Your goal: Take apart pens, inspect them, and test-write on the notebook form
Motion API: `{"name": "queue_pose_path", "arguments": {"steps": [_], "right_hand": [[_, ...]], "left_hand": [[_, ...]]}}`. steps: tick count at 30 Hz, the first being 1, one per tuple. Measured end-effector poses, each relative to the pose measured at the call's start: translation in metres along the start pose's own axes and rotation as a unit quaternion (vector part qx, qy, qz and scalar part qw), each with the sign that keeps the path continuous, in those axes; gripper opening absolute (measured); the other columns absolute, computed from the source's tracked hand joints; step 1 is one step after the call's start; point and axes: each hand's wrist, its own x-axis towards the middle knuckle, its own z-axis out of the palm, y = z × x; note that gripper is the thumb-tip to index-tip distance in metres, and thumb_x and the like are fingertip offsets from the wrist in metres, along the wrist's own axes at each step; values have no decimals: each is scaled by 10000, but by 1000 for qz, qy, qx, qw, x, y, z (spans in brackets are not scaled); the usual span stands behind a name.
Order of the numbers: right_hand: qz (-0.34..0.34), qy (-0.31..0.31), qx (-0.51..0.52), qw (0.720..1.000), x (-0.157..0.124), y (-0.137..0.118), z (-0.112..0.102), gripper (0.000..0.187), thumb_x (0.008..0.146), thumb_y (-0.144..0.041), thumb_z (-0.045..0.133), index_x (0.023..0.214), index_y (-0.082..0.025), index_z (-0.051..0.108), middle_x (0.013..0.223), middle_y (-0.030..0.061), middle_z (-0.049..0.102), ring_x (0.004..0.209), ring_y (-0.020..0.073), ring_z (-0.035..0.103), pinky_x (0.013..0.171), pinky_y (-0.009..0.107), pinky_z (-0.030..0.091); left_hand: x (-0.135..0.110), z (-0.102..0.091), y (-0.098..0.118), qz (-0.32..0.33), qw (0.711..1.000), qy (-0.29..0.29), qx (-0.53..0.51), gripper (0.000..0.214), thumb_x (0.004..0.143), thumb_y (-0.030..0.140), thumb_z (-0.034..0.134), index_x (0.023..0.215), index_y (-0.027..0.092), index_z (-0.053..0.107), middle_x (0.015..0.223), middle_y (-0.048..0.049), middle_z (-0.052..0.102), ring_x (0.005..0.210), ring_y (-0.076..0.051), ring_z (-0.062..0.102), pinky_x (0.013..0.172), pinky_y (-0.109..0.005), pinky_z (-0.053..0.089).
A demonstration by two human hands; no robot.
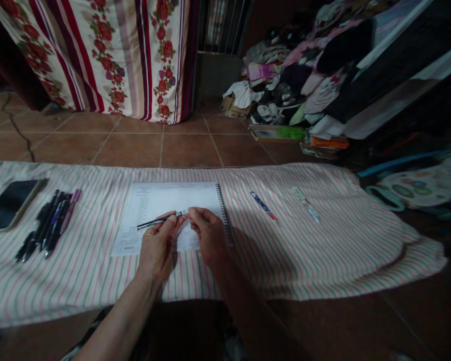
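Observation:
A black pen (pixel 154 221) with a pale, clear-looking end is held over a spiral notebook (pixel 222 205). My left hand (pixel 158 245) pinches its barrel between thumb and fingers. At the pale end, the closed fingertips of my right hand (pixel 209 233) grip the pen; whether that end is a separate piece I cannot tell. Beneath both hands lie the white page and a printed sheet (pixel 126 240) at the notebook's left. To the right rest a dark blue, red-tipped pen-like stick (pixel 263 206) and a pale patterned one (pixel 306 204).
A bunch of dark pens (pixel 48 223) and a purple pen (pixel 70 210) lie at the left, beside a phone (pixel 9 205). Everything rests on a striped cloth (pixel 323 250). Beyond are a tiled floor (pixel 184 148), a floral curtain (pixel 131 60) and a clothes pile (pixel 285 75).

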Motion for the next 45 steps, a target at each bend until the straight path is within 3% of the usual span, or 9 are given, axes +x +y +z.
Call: {"name": "queue_pose_path", "arguments": {"steps": [10, 20, 33, 36, 39, 42, 45], "right_hand": [[36, -12, 42, 998, -5, -7, 4, 309, 605, -381, 723, 830, -171, 700, 734, -1, 621, 646, 92, 521, 641, 234, 437], [30, 3, 31, 999, -2, -4, 0, 281, 590, -369, 756, 754, -156, 675, 669, -17, 597, 615, 81, 515, 626, 218, 431], [28, 2, 61, 998, -3, -6, -1, 253, 596, -291, 748, 804, -161, 686, 675, -19, 622, 639, 79, 555, 676, 224, 465], [46, -12, 79, 996, -4, -6, 0, 293, 568, -319, 774, 787, -153, 674, 705, -12, 625, 647, 80, 566, 687, 230, 481], [59, -8, 87, 994, -3, -7, -1, 300, 534, -303, 793, 765, -154, 672, 689, -23, 612, 622, 69, 552, 653, 211, 478], [53, 20, 98, 994, 0, -11, -5, 276, 527, -288, 792, 744, -171, 669, 673, -33, 607, 582, 64, 530, 587, 202, 460], [52, 43, 112, 991, 6, -16, -10, 266, 515, -275, 796, 723, -182, 658, 645, -43, 608, 550, 63, 516, 535, 196, 431]], "left_hand": [[0, 2, 1, -4, 999, 31, -7, 169, 770, -49, 539, 713, 56, 658, 684, -72, 706, 679, -131, 696, 722, -194, 567], [0, -2, -2, 4, 1000, 9, 7, 104, 711, -29, 618, 714, 66, 662, 687, -64, 699, 710, -147, 695, 826, -254, 547], [-1, 1, -1, 15, 1000, 10, 20, 93, 695, -20, 631, 712, 66, 661, 682, -51, 689, 683, -129, 682, 799, -243, 548], [1, -1, -3, 20, 1000, 0, 23, 91, 674, -5, 656, 718, 75, 656, 666, -48, 687, 672, -128, 679, 770, -231, 549], [-1, -4, -3, 12, 998, -28, 54, 132, 664, 23, 678, 781, 81, 661, 670, -51, 681, 642, -128, 672, 631, -181, 541], [-6, -5, 4, -9, 995, -79, 62, 303, 681, 56, 674, 975, 126, 653, 792, -50, 688, 674, -129, 671, 513, -143, 493], [-10, -5, 14, -42, 993, -114, -5, 312, 785, 167, 582, 1094, 146, 615, 963, -101, 682, 756, -168, 681, 563, -193, 531]]}}
